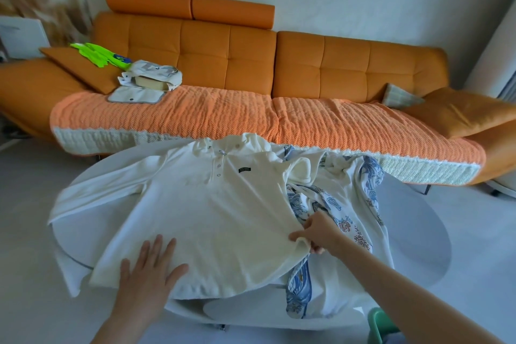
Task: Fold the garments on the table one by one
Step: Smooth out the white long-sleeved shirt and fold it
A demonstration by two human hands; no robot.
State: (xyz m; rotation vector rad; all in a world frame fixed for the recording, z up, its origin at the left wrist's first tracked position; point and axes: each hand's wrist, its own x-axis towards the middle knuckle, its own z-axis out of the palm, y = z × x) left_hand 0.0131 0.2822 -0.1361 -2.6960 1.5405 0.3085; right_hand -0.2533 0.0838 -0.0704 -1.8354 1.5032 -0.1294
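A cream long-sleeved polo shirt (212, 212) lies face up and spread across the round white table (413, 234), collar toward the sofa, its left sleeve stretched over the table's left edge. My left hand (149, 271) rests flat with fingers apart on the shirt's lower left hem. My right hand (318, 234) pinches the shirt's right side edge near the hem. Beneath and to the right lies a white garment with blue and orange prints (343, 220), partly covered by the shirt.
An orange sofa (321, 64) with a quilted orange cover stands right behind the table. On its left seat lie a white bag (156, 75) and a neon green item (97, 54). A green object (382, 324) sits at the lower right.
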